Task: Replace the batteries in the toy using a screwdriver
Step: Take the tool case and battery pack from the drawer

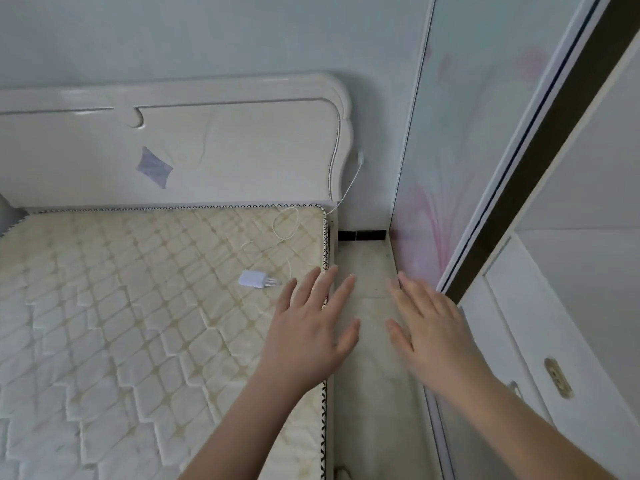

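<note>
Both hands were held out flat, palms down, with the fingers straight and spread wide; neither held or touched anything. The left hand [310, 336] hovered at lower centre of the frame above the right edge of the mattress [131, 323], its fingers [323, 289] reaching toward the gap beside the bed. The right hand [429, 327], slightly blurred, hovered to its right over the strip of pale floor [367, 271] between the bed and the wardrobe door [460, 133].

Neither the toy, the batteries nor a screwdriver could be seen anywhere in the frame — their place cannot be told. The task therefore appeared not to have begun: this looked like an opening pose with empty hands. The next move would call for finding the toy and the tool, probably out of view, and bringing them to a firm surface.

On the mattress, left of the left hand, lay a small white plug charger [254, 279] with metal prongs; a thin white cable [285, 225] looped from it toward the upper right and ran up beside the headboard [207, 147]. The mattress was bare, quilted in a diamond pattern, cream and somewhat stained, soft-looking, with a black-and-white zigzag trim along its edge. The headboard was glossy off-white with a curved, carved outline. The wardrobe door at upper right was smooth and glazed, printed with faint pink flowers; a brass-coloured fitting [558, 377] sat on the white panel at lower right.
</note>
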Tool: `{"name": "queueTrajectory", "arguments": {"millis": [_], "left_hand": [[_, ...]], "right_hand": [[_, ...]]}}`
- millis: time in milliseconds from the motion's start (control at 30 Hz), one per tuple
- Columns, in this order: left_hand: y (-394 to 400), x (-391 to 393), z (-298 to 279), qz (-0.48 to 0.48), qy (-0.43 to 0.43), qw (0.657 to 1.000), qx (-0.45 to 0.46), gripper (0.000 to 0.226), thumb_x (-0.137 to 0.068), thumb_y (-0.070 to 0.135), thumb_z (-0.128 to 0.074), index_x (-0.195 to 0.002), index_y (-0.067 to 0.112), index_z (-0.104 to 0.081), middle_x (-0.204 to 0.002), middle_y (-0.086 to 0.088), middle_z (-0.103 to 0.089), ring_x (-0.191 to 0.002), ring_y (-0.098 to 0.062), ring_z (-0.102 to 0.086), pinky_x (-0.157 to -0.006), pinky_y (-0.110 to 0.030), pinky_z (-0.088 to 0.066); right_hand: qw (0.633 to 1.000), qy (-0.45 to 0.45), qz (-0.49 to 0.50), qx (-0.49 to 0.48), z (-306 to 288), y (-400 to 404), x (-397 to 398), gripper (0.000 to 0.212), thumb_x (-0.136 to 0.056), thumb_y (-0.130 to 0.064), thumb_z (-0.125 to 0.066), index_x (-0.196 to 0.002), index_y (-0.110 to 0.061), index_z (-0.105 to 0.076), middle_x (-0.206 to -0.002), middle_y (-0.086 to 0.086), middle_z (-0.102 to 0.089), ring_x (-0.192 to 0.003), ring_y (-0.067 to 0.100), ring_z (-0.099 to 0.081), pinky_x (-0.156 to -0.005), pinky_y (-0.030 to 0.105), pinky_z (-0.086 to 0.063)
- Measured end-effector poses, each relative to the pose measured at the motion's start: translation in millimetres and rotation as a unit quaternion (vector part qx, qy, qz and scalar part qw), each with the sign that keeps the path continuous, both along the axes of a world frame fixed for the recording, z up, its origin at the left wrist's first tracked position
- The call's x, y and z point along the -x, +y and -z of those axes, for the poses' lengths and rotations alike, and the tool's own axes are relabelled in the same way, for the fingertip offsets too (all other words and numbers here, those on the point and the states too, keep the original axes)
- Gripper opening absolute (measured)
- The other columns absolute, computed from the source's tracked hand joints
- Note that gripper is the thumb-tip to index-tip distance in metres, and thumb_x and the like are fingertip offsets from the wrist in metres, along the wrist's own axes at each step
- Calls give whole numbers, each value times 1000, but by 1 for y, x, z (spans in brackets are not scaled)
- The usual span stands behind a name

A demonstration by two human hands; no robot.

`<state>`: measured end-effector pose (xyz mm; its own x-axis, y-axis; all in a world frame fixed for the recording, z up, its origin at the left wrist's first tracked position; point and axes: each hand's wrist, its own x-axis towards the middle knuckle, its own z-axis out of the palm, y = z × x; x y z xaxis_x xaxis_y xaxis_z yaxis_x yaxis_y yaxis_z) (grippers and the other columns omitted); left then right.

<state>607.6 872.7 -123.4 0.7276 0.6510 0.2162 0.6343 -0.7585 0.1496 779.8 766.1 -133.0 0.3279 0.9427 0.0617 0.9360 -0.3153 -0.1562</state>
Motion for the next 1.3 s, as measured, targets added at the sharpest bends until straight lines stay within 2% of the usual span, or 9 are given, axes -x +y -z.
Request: {"name": "queueTrajectory", "arguments": {"millis": [233,400,567,667,800,967,1033,1133,1300], "left_hand": [[42,-98,7,122,3,993,-8,61,-90,54,-38,-142,24,-48,-148,1,-46,-138,-22,-40,-112,-43,-25],[45,-191,24,203,59,977,21,61,-91,55,-36,-141,23,-48,-146,0,-48,-137,-23,-42,-111,-46,-36],[26,-281,26,307,87,948,8,60,-95,56,-31,-146,26,-39,-152,0,-40,-143,-21,-33,-115,-43,-26],[17,-324,27,361,108,926,-7,62,-96,59,-25,-151,30,-27,-158,3,-28,-148,-18,-18,-120,-40,-13],[6,-360,31,429,119,895,-4,64,-96,61,-13,-153,34,-1,-162,7,-2,-149,-12,4,-119,-36,7],[5,-393,53,509,136,850,2,65,-96,62,-14,-153,36,5,-161,9,5,-148,-12,10,-117,-35,9],[6,-405,66,551,138,823,-5,65,-96,59,-19,-154,32,-7,-162,5,-9,-149,-14,-3,-118,-37,0],[9,-420,81,629,116,768,-24,63,-95,56,-29,-150,24,-32,-152,-2,-39,-141,-21,-35,-113,-42,-27],[10,-429,100,717,74,693,-10,63,-92,50,-37,-147,20,-38,-139,-4,-55,-127,-22,-53,-107,-40,-37]], "right_hand": [[992,21,121,3,9,-6,-72,72,-88,-57,13,-153,-30,-3,-161,-9,0,-148,12,5,-116,32,7],[976,21,217,-5,18,-19,-133,78,-90,-58,15,-152,-26,-20,-160,-5,-18,-148,18,-15,-117,37,-6],[942,21,334,10,18,-40,-189,63,-99,-49,-5,-143,-22,-41,-146,2,-47,-133,25,-47,-106,41,-32],[926,20,377,-9,27,-62,-208,62,-100,-50,-5,-145,-22,-38,-150,2,-42,-137,25,-41,-109,43,-33],[900,2,436,-4,37,-89,-218,56,-99,-46,-19,-146,-20,-36,-152,2,-37,-140,25,-35,-112,41,-28],[849,-2,528,-13,43,-101,-217,57,-99,-47,-21,-147,-19,-35,-154,4,-33,-143,25,-30,-115,44,-27],[827,-9,561,-15,46,-99,-213,58,-99,-47,-22,-146,-18,-38,-152,5,-37,-141,26,-33,-113,45,-31],[778,-18,627,-15,48,-91,-198,57,-98,-46,-24,-144,-17,-41,-151,6,-39,-140,26,-35,-113,44,-30],[710,-29,699,-78,53,-65,-168,53,-96,-43,-34,-135,-11,-51,-139,8,-52,-132,26,-45,-108,39,-34]]}}
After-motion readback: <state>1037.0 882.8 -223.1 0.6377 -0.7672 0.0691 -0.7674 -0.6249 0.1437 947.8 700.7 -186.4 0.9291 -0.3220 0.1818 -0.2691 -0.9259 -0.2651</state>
